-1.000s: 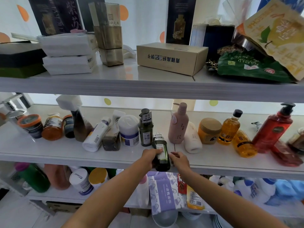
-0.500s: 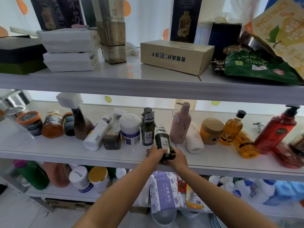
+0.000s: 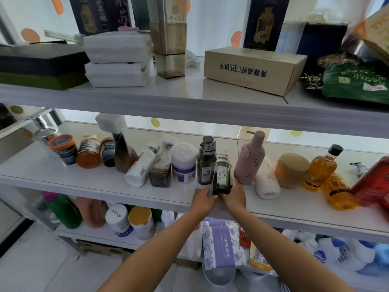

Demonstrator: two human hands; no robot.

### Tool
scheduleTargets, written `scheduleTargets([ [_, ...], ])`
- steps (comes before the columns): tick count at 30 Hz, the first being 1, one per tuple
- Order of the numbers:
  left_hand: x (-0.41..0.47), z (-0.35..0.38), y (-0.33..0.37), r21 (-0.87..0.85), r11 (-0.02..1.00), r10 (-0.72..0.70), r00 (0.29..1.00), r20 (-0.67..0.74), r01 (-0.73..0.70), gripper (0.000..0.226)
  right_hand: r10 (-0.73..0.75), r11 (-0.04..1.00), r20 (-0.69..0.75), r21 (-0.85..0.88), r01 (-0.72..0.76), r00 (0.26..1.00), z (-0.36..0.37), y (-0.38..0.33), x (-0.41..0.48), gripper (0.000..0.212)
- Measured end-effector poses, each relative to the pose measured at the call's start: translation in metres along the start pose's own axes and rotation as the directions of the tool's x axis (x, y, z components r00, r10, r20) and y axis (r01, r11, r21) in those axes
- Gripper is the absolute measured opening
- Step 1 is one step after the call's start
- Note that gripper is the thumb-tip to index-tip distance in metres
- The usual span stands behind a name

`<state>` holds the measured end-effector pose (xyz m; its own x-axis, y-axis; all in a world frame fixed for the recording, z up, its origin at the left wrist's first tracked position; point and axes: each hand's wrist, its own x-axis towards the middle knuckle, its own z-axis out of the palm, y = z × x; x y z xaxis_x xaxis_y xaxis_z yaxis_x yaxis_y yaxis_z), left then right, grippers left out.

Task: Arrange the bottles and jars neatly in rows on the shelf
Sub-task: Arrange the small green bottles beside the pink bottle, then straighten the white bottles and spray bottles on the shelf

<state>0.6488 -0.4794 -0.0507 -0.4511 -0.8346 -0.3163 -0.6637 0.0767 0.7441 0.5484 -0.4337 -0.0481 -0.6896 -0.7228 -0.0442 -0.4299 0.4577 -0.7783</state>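
Honestly barely started here. I've got both hands on one dark green bottle (image 3: 222, 175) near the front edge of the middle shelf (image 3: 88, 182): my right hand (image 3: 234, 196) is wrapped around its base from about 4 o'clock, and my left hand (image 3: 203, 200) is half curled at 8 o'clock with its fingertips against the bottom. It looks like the bottle's touching down, but my fingers hide the base so I can't swear to it. It's going just in front of its twin green bottle (image 3: 206, 163), which stands upright. Plenty left: a white bottle (image 3: 141, 168) at 9 o'clock is on its side, a white tube (image 3: 266, 179) and an amber bottle (image 3: 337, 191) out at 3 o'clock are lying down too, and the jars on the far left sit in a loose clump.
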Motion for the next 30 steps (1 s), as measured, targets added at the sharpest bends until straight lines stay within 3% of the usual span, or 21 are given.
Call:
scheduleTargets([
  [4, -0.008, -0.018, -0.014, 0.196, 0.978, 0.074, 0.997, -0.03, -0.067, 0.049, 0.014, 0.992, -0.024, -0.127, -0.017, 1.0, 0.001, 0.003, -0.011, 0.079],
  [11, -0.032, -0.043, -0.032, 0.423, 0.904, 0.133, 0.982, -0.131, -0.066, 0.044, -0.293, 0.9, -0.035, -0.348, 0.263, 0.955, 0.008, -0.008, -0.036, 0.075],
  [18, -0.061, -0.071, -0.037, 0.417, 0.909, 0.094, 0.968, -0.231, 0.011, 0.045, -0.405, 0.867, 0.158, -0.246, 0.433, 0.901, 0.021, -0.031, -0.055, 0.068],
  [23, -0.062, -0.093, -0.043, 0.358, 0.933, 0.062, 0.956, -0.287, 0.047, 0.038, -0.309, 0.93, 0.272, -0.116, 0.35, 0.911, 0.044, -0.054, -0.066, 0.065],
  [26, -0.056, -0.105, -0.051, 0.314, 0.949, 0.091, 0.931, -0.353, 0.027, 0.046, -0.218, 0.966, 0.296, -0.069, 0.249, 0.93, 0.066, -0.067, -0.068, 0.066],
  [30, -0.044, -0.128, -0.064, 0.363, 0.918, 0.311, 0.857, -0.412, -0.159, 0.04, -0.084, 0.996, 0.248, 0.052, 0.073, 0.965, 0.098, -0.089, -0.065, 0.061],
])
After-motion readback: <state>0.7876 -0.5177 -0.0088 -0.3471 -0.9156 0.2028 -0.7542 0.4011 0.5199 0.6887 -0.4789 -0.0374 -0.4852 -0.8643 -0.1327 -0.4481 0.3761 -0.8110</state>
